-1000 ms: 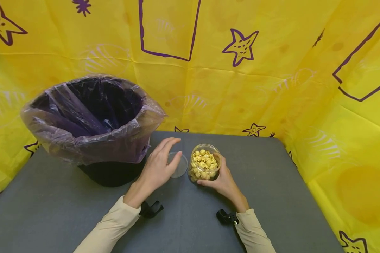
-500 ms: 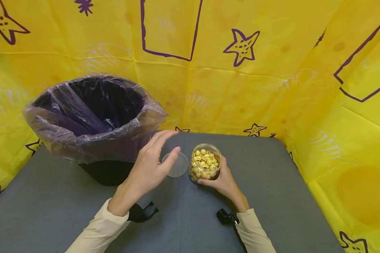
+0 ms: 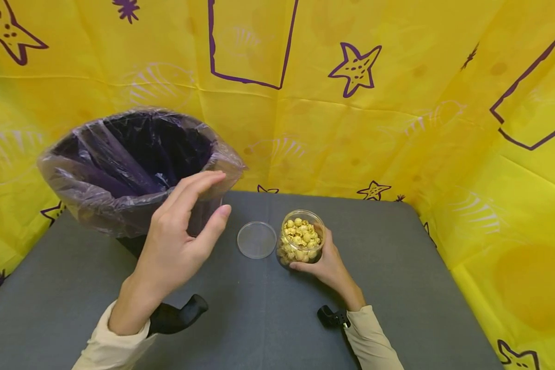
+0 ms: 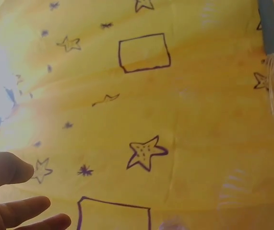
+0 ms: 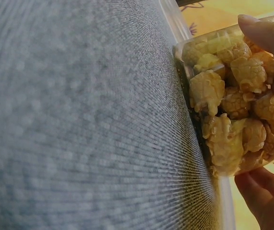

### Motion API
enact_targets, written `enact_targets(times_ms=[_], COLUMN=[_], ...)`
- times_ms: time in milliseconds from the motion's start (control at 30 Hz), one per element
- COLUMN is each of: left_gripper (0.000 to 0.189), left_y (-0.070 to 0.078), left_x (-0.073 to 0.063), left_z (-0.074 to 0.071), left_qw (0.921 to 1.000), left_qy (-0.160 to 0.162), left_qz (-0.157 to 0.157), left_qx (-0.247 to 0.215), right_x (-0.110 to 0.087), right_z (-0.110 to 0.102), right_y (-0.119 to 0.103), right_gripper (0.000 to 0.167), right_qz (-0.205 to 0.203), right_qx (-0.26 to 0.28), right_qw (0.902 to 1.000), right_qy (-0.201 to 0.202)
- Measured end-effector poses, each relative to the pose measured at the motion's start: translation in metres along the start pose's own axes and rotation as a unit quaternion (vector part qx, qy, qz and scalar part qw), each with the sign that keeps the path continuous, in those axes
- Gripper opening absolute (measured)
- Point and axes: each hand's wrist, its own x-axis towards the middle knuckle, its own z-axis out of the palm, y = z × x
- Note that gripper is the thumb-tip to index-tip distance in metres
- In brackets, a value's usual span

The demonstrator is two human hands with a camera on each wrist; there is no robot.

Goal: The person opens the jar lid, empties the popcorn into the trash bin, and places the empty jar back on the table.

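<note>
A clear plastic jar [image 3: 300,239] of popcorn, its top uncovered, stands upright on the grey table. My right hand [image 3: 326,264] grips it from the right side, thumb at the front. Popcorn [image 5: 237,96] shows through the jar wall in the right wrist view, with fingers on both sides. Just left of the jar lies a round clear lid [image 3: 256,240], flat on the table. My left hand [image 3: 176,236] is raised in front of the bin, thumb and fingers apart and holding nothing. The left wrist view catches part of that hand [image 4: 12,191] against the yellow backdrop.
A black bin [image 3: 129,246] with a translucent purple liner [image 3: 115,210] stands at the left of the table, its mouth uncovered. Yellow fabric [image 3: 314,139] with starfish drawings hangs behind and to the right. Bare grey tabletop [image 3: 268,318] stretches between the forearms.
My left hand has moved left and towards the camera, away from the lid, which now shows whole. My right hand and the jar have stayed in place.
</note>
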Motion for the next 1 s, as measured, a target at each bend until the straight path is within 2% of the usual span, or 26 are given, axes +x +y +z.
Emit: enact_targets(times_ms=[100,233,433,567,800,1000], left_gripper=[0.046,0.046,0.041,0.041,0.038,0.04], left_y=[-0.001,-0.005,-0.016,-0.029,-0.055,-0.082], left_x=[0.001,0.004,0.006,0.007,0.011,0.01], left_z=[-0.011,-0.028,-0.058,-0.076,-0.104,-0.126], left_qw=[0.9998,0.9987,0.994,0.99,0.9833,0.9866], left_qy=[0.012,0.043,0.069,0.083,0.134,0.123], left_qz=[-0.002,-0.005,-0.033,-0.048,-0.055,-0.068], left_qx=[0.015,0.027,0.077,0.104,0.11,0.083], right_x=[0.0,0.001,0.001,-0.001,-0.001,0.0], right_z=[0.0,0.001,0.001,0.0,0.0,0.001], right_y=[0.001,0.001,0.002,0.003,0.002,0.002], right_gripper=[0.114,0.114,0.115,0.116,0.116,0.115], right_qz=[0.003,0.003,-0.003,-0.003,-0.005,-0.009], right_qx=[-0.001,-0.005,0.001,0.004,0.009,0.011], right_qw=[1.0,1.0,1.0,1.0,1.0,0.9999], right_qy=[-0.001,-0.001,0.0,0.001,0.001,0.002])
